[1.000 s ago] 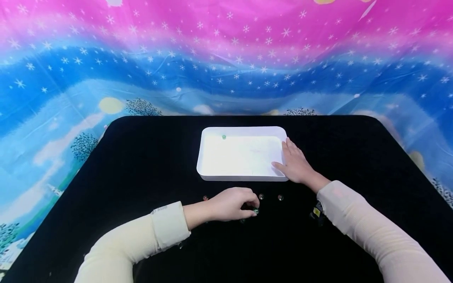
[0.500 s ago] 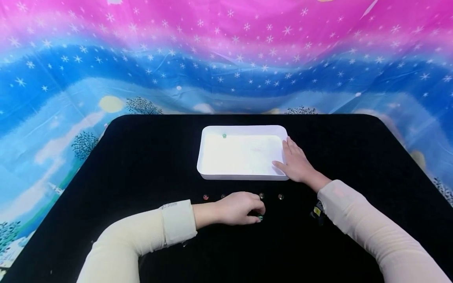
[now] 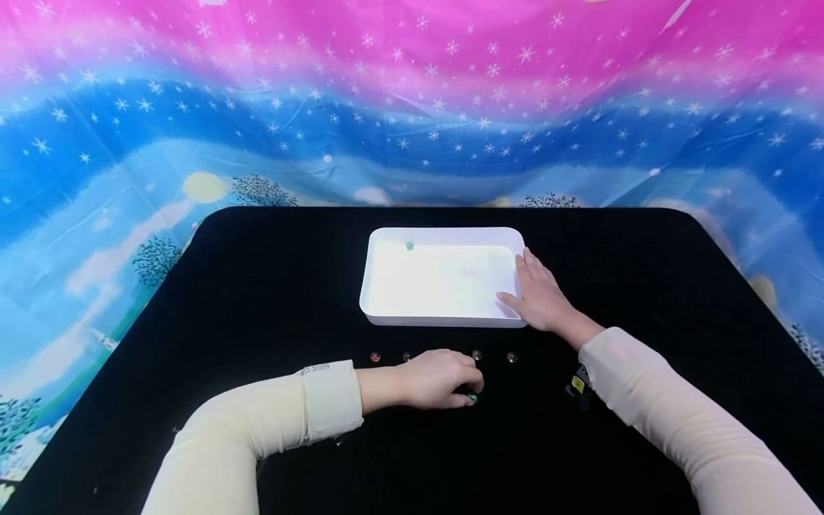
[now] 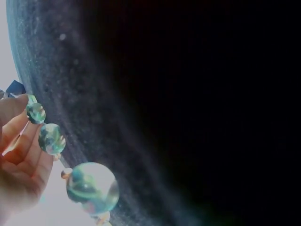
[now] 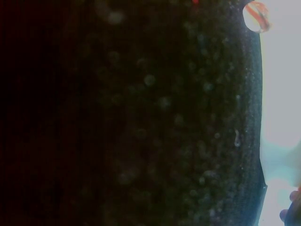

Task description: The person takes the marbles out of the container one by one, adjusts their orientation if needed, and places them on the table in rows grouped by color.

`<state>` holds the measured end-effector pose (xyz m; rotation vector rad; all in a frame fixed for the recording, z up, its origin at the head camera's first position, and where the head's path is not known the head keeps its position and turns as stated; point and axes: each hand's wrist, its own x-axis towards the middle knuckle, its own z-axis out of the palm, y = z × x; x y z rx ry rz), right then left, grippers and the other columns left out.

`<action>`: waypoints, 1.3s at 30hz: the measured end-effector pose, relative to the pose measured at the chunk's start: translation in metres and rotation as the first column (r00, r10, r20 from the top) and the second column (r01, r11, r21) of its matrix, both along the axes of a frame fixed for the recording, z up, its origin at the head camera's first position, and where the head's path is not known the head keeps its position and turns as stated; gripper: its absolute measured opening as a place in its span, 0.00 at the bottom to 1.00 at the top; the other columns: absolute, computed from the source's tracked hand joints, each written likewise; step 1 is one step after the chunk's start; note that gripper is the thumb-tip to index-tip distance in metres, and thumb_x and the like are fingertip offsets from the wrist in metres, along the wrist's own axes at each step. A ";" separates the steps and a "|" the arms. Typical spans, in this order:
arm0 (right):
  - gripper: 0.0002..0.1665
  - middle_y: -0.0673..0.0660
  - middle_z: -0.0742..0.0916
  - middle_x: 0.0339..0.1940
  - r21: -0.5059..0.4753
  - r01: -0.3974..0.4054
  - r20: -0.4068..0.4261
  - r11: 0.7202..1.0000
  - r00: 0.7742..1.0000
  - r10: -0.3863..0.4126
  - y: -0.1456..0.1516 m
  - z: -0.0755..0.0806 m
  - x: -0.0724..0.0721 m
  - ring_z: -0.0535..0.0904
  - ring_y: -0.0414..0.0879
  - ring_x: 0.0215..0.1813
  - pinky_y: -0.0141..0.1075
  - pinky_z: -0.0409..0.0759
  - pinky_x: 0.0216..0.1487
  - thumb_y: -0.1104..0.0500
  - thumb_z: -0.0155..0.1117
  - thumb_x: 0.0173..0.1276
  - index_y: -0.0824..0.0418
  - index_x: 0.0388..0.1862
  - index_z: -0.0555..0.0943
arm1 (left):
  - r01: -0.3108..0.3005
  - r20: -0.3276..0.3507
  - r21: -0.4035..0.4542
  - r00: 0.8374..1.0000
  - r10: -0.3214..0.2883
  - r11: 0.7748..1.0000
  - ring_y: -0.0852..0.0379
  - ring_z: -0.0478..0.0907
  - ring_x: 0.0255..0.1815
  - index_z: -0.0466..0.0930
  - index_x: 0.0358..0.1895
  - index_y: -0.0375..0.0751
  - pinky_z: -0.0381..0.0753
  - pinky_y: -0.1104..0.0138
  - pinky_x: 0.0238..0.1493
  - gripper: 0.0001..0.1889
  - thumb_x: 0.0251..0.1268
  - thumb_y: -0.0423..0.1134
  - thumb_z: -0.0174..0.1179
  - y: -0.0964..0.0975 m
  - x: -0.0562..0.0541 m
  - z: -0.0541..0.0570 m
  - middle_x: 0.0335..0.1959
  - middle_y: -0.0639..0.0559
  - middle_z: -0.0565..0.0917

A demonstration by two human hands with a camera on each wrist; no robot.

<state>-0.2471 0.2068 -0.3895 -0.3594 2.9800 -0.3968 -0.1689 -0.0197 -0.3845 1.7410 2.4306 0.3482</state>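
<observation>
In the head view my left hand (image 3: 440, 379) is low over the black table, its thumb and fingertips pinching a green marble (image 3: 473, 398). The left wrist view shows that hand (image 4: 21, 150) at the left edge, with several glassy marbles (image 4: 92, 188) lined up beside it. My right hand (image 3: 541, 293) rests on the right rim of a shallow white tray (image 3: 444, 322), fingers fairly straight and thumb over the front right corner. Inside the tray, near its back left, lies another green marble (image 3: 409, 246).
Between tray and left hand sit a reddish marble (image 3: 375, 357), a partly hidden one (image 3: 408, 356) and two clear-looking marbles, one (image 3: 477, 355) just beyond the fingers and one (image 3: 511, 357) farther right. A snowflake-patterned curtain (image 3: 412, 107) hangs behind the table.
My left hand has shifted slightly right and toward me with the green marble, then stayed nearly still, uncovering marbles behind the wrist. The right hand stays on the tray.
</observation>
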 end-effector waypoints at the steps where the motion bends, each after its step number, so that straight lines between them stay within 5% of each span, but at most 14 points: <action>1: 0.49 0.69 0.41 0.66 -0.001 0.000 0.000 1.000 1.000 0.000 0.000 0.000 0.000 0.35 0.60 0.66 0.52 0.40 0.60 0.41 0.45 0.63 0.74 0.65 0.38 | -0.003 0.005 0.004 1.000 0.003 1.000 0.68 0.71 0.35 0.78 0.35 0.49 0.67 0.75 0.41 0.07 0.52 0.43 0.59 0.000 0.000 0.000 0.31 0.61 0.75; 6: 0.49 0.70 0.41 0.66 -0.005 -0.003 0.003 1.000 1.000 0.003 0.000 0.000 0.000 0.35 0.60 0.66 0.52 0.40 0.60 0.41 0.45 0.63 0.74 0.65 0.38 | -0.049 0.108 0.052 0.993 0.044 0.997 0.69 0.70 0.36 0.78 0.37 0.47 0.66 0.79 0.40 0.08 0.53 0.41 0.59 -0.004 -0.003 0.005 0.33 0.60 0.75; 11: 0.49 0.70 0.40 0.66 -0.001 -0.008 0.012 1.000 1.000 0.008 0.000 0.002 0.001 0.34 0.60 0.66 0.52 0.39 0.60 0.41 0.44 0.64 0.74 0.65 0.37 | -0.088 0.248 0.124 0.967 0.055 0.988 0.69 0.71 0.37 0.78 0.38 0.42 0.66 0.80 0.40 0.09 0.54 0.39 0.59 -0.010 -0.009 0.017 0.35 0.58 0.75; 20: 0.50 0.69 0.39 0.66 0.004 0.001 0.027 1.000 1.000 -0.001 0.000 0.001 0.000 0.34 0.59 0.66 0.52 0.39 0.60 0.40 0.43 0.63 0.73 0.65 0.36 | -0.177 0.358 0.224 0.930 0.088 0.958 0.63 0.74 0.37 0.77 0.39 0.38 0.68 0.77 0.41 0.11 0.53 0.37 0.60 -0.026 -0.027 0.027 0.36 0.52 0.78; 30: 0.50 0.69 0.38 0.66 0.008 -0.003 0.035 1.000 0.999 0.003 0.002 -0.001 0.000 0.33 0.59 0.66 0.52 0.38 0.60 0.39 0.43 0.63 0.73 0.65 0.36 | -0.366 0.369 0.235 0.891 0.266 0.901 0.60 0.74 0.42 0.77 0.41 0.37 0.69 0.71 0.45 0.12 0.54 0.38 0.58 -0.046 -0.054 0.039 0.39 0.49 0.79; 39: 0.50 0.69 0.38 0.66 0.002 -0.008 0.028 1.000 1.000 0.008 0.001 0.000 0.000 0.33 0.59 0.66 0.52 0.39 0.60 0.40 0.43 0.64 0.74 0.65 0.36 | -0.547 0.348 0.207 0.816 0.462 0.811 0.58 0.73 0.42 0.76 0.44 0.37 0.68 0.68 0.46 0.14 0.56 0.40 0.57 -0.066 -0.087 0.040 0.41 0.48 0.79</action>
